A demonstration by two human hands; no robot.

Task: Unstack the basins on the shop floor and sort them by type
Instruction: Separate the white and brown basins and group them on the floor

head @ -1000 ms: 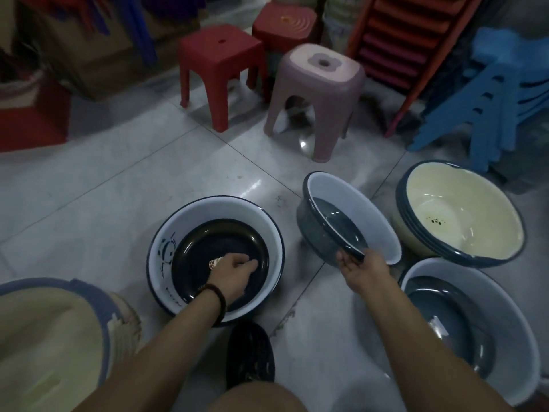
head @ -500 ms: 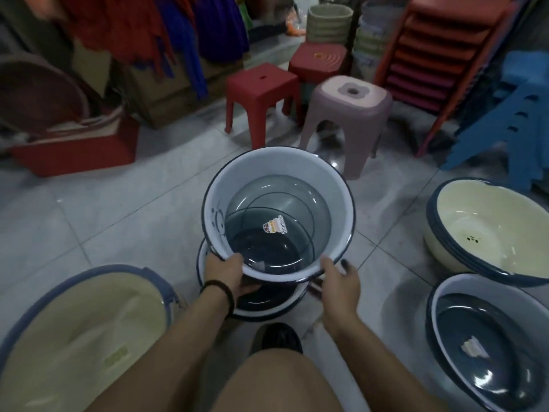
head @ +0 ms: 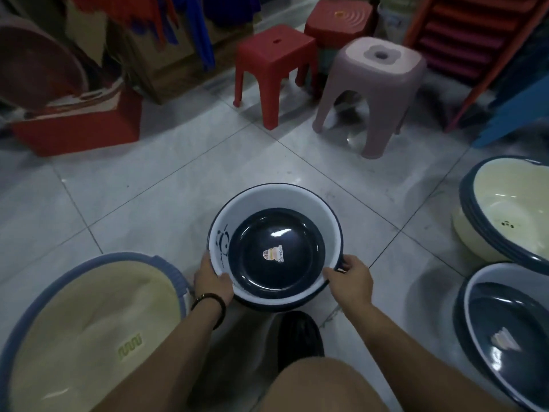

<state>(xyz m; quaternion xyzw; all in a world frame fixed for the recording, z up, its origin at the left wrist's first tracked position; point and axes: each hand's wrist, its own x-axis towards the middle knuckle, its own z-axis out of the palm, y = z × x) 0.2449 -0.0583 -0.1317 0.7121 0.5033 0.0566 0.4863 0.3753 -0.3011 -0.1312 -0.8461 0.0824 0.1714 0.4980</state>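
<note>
Lowered and levelled since the earlier frame: white basin [head: 276, 248] at 12 o'clock, my left grip [head: 212, 281] and right grip [head: 350, 281] clasping its near rim; cream basins [head: 511, 203] at 3 o'clock sorted, I judge the centre stack unfinished.

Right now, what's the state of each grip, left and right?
Left grip: closed, holding the white basin by its near-left rim.
Right grip: closed, holding the same basin by its near-right rim.

A white basin [head: 297, 199] held by its rim
The left grip [head: 212, 282] and right grip [head: 353, 282] clasp its near edge.
</note>
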